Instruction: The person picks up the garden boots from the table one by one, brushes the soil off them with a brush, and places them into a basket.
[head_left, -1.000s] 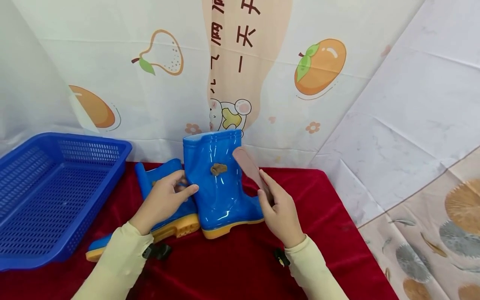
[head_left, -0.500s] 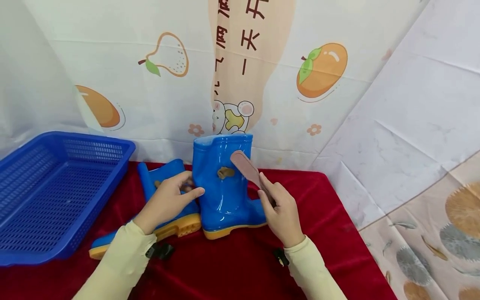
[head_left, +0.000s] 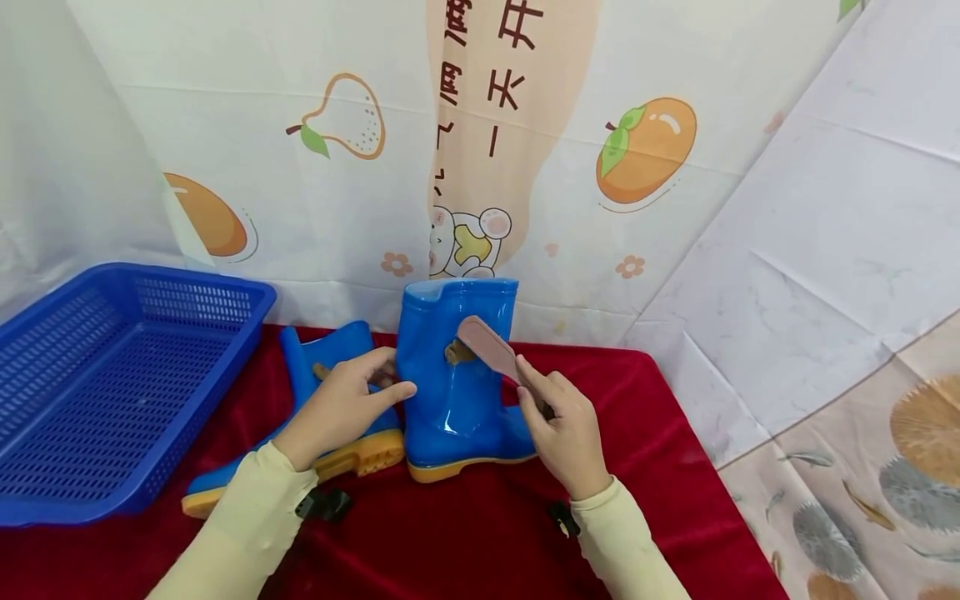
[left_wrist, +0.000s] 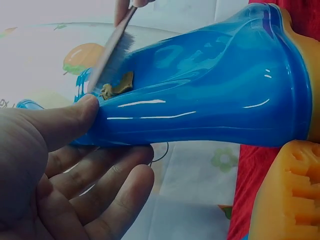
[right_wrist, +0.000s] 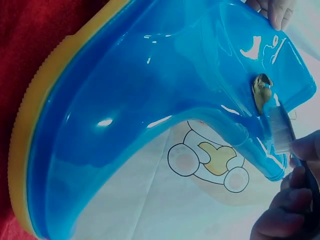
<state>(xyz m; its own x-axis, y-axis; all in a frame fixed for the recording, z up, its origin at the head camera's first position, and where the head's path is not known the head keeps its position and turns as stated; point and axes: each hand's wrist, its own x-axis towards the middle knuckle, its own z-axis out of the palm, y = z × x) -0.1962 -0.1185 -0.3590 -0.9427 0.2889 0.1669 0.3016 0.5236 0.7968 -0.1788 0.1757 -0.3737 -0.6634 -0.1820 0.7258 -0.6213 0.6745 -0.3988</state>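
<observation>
Steadying, apparently, an upright glossy blue rubber boot (head_left: 453, 408): left hand (head_left: 339, 407) pinches its shaft (head_left: 429, 350); right hand (head_left: 567, 425) grips a flat pinkish brush (head_left: 489, 346).

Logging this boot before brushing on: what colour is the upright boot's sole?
Yellow-orange. The sole shows best in the right wrist view.

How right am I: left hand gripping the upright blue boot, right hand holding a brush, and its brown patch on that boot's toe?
Not quite: the head view shows the brown patch on the shaft of the upright blue boot, not its toe. The rest is right: the left hand grips that boot, and the right hand holds the brush.
</observation>
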